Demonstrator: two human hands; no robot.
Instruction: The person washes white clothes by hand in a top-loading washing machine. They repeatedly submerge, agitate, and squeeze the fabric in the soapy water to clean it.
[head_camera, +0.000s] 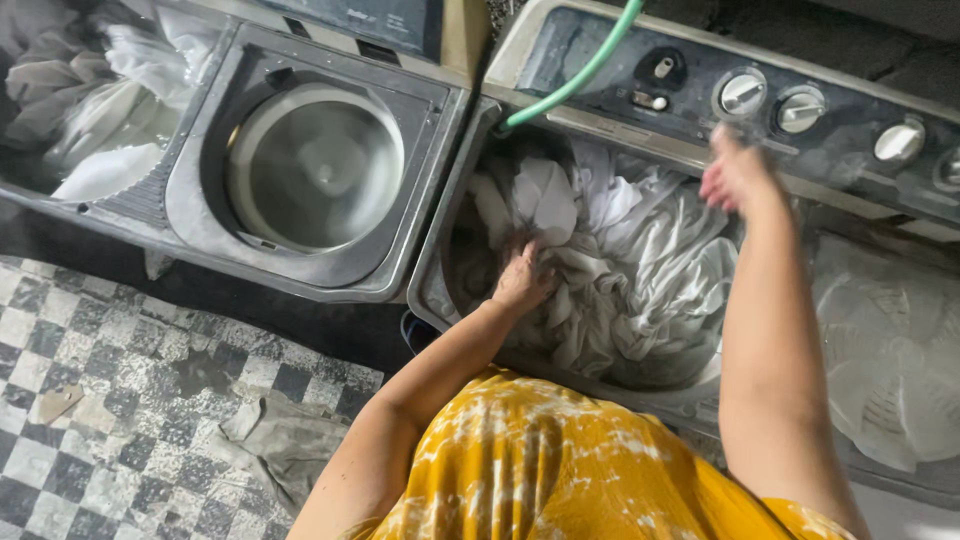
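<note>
Item: white laundry (640, 270), wet, crumpled, twisted in folds, heaped in washer tub (440, 290) under green hose (580, 70). Your left hand (522, 280) presses into it, fingers bunched in cloth. Your right hand (735, 178) is blurred above pile near knobs (742, 93); finger state can't tell.

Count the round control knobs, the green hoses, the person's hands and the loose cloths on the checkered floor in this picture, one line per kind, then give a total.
Control knobs: 4 (one, the last cut off at the right edge)
Green hose: 1
Hands: 2, left hand and right hand
Cloth on the floor: 1
Total: 8
</note>
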